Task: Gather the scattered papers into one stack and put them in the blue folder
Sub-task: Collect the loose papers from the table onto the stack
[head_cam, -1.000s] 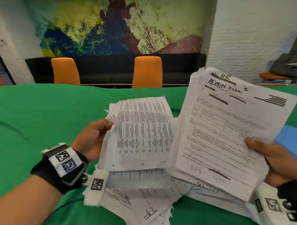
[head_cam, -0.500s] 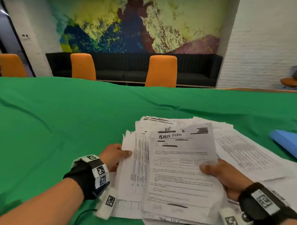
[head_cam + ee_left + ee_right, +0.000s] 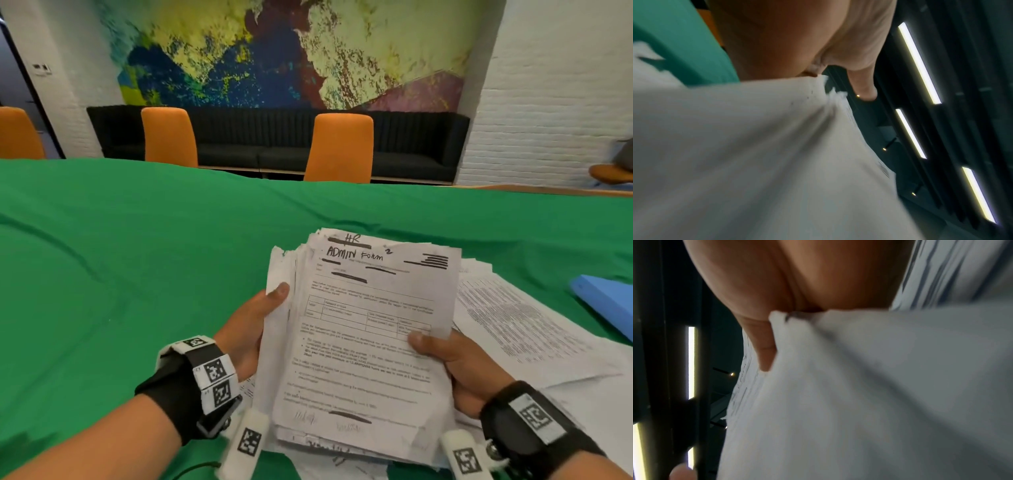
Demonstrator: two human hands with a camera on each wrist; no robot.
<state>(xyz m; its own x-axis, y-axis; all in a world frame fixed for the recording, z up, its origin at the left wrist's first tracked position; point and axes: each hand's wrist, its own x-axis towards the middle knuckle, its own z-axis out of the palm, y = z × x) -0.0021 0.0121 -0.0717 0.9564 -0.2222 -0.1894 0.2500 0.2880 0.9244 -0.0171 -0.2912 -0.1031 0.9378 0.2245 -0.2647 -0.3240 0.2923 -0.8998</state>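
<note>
Head view: I see both hands holding one stack of papers (image 3: 363,335) raised above the green tablecloth (image 3: 120,274), tilted toward me. Left hand (image 3: 250,329) grips the stack's left edge w/ thumb on top, near the upper left; the other fingers are hidden under the sheets. Right hand (image 3: 455,366) grips the right edge lower down, thumb pressed flat on the top sheet, fingers hidden beneath. Top sheet reads "HR ADMIN Form", edges ragged, not squared. More loose sheets (image 3: 513,318) lie flat on the cloth to the right, partly under the stack and the right hand. Blue folder (image 3: 606,301) lies at the far right, just beyond those sheets, apart from the stack, cut off by the frame edge. Orange chairs (image 3: 339,147) and a black sofa (image 3: 411,147) stand behind the table, mural above.

Left wrist view: blurred. The palm and thumb (image 3: 863,78) sit above the paper edge, w/ the thumb pointing down past it; papers fill the lower frame. Can't tell how the other fingers lie. Shows ceiling light strips (image 3: 918,63), which the head view doesn't.

Right wrist view: also blurred. The thumb (image 3: 766,347) presses onto the sheets; paper covers most of the frame. Fingers under the stack aren't visible.
</note>
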